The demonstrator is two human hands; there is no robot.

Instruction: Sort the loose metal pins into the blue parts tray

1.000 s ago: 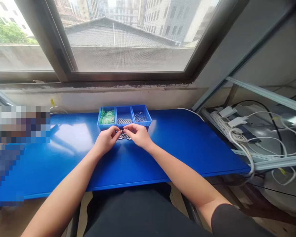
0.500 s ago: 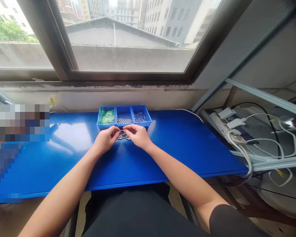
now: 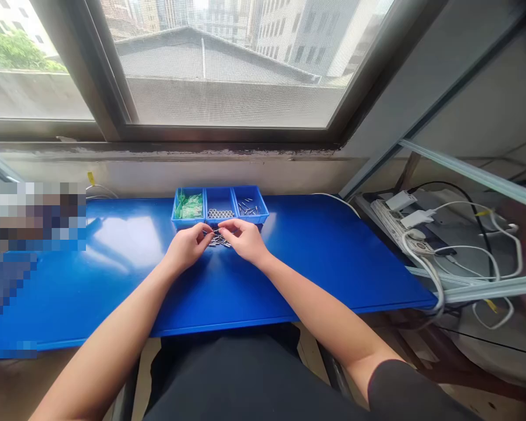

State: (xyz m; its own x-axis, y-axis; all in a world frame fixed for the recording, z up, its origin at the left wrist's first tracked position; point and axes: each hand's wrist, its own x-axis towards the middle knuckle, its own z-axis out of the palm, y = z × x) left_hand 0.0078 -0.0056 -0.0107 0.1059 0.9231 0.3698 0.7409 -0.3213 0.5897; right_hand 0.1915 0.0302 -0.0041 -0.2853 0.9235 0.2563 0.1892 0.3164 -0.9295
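Observation:
My left hand (image 3: 189, 247) and my right hand (image 3: 247, 241) meet fingertip to fingertip in front of a blue three-part bin. Both are pinched closed on a small thin metal piece (image 3: 216, 230), which spans the gap between them; its exact kind is too small to tell. Below the fingers, a pile of short metal pins (image 3: 220, 241) lies on the table, partly covered by my hands. In the bin (image 3: 219, 222), the left compartment holds green pieces (image 3: 190, 206), the middle one small metal rings or nuts (image 3: 220, 214), the right one loose metal pins (image 3: 248, 207).
The blue table (image 3: 315, 257) runs beneath a window. At the right, a power strip (image 3: 398, 225) with chargers and white cables (image 3: 436, 280) sits by a metal frame (image 3: 477, 286). A blurred-out area (image 3: 30, 216) covers the left side.
My hands keep nearly the same pinching pose over the pile. The whole view has shifted very slightly.

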